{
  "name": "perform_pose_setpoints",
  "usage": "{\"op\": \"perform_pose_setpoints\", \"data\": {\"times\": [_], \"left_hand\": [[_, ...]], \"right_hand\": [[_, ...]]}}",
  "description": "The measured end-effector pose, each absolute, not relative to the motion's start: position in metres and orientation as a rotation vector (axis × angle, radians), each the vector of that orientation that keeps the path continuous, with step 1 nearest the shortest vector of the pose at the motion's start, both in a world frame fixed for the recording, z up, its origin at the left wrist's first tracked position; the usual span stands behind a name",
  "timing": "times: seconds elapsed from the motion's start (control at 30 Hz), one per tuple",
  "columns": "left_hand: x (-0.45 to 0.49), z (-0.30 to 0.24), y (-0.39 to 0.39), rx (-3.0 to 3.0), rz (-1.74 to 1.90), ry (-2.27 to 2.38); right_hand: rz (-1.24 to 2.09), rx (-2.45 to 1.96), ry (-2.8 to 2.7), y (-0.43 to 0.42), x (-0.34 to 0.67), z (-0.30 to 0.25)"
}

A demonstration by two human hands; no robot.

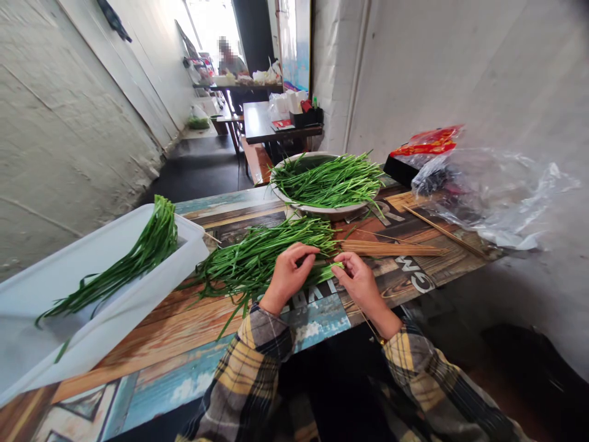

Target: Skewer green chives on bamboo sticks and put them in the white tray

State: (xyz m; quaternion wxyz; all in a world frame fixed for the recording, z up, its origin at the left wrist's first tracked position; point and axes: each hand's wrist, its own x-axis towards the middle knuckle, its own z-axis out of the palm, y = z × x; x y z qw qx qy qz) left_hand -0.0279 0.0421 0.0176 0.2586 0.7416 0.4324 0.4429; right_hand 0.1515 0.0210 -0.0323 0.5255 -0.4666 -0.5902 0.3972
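Note:
My left hand (292, 273) is curled over a small bunch of green chives (324, 272), its thumb and forefinger close together. At the pale cut ends of that bunch, my right hand (361, 283) pinches with thumb and fingertips. A thin stick, apparently a bamboo skewer (367, 319), slants down from beneath my right hand toward the wrist. Just beyond my hands lies a loose pile of chives (262, 252) on the table. To the right of the pile rests a sheaf of bamboo skewers (391, 248).
A wide bowl (301, 207) heaped with chives stands behind the pile. At left, a white plastic tub (124, 301) holds another chive bundle (142, 248). Clear plastic bags (497, 190) lie at the table's right end. Farther back are another table (260, 120) and a person (230, 61).

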Motion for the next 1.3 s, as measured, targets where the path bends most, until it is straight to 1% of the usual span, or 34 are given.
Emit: {"op": "perform_pose_setpoints", "data": {"times": [0.07, 0.17, 0.23, 0.37, 0.5, 0.6, 0.8, 1.03, 1.3], "left_hand": [[-0.030, 0.016, 0.044, 1.975, 1.304, 1.310], [-0.032, 0.012, 0.046, 2.054, 1.310, 1.394], [-0.032, 0.010, 0.046, 2.187, 1.258, 1.458], [-0.032, 0.010, 0.044, 2.449, 1.065, 1.726], [-0.033, 0.012, 0.043, 2.558, 0.919, 1.836], [-0.031, 0.013, 0.042, 2.573, 0.937, 1.828], [-0.023, 0.017, 0.038, 2.432, 1.127, 1.664], [-0.017, 0.012, 0.037, 2.363, 0.996, 1.464], [-0.015, 0.008, 0.039, 2.269, 1.035, 1.308]], "right_hand": [[0.971, -1.106, -1.406, 0.021, 0.151, -0.032], [0.992, -1.108, -1.408, 0.020, 0.152, -0.032], [0.987, -1.120, -1.427, 0.019, 0.152, -0.031], [0.969, -1.158, -1.474, 0.018, 0.152, -0.028], [0.953, -1.180, -1.489, 0.018, 0.152, -0.026], [0.957, -1.177, -1.490, 0.018, 0.152, -0.028], [0.927, -1.200, -1.505, 0.018, 0.153, -0.030], [0.940, -1.200, -1.499, 0.018, 0.153, -0.027], [0.983, -1.166, -1.423, 0.019, 0.151, -0.030]]}}
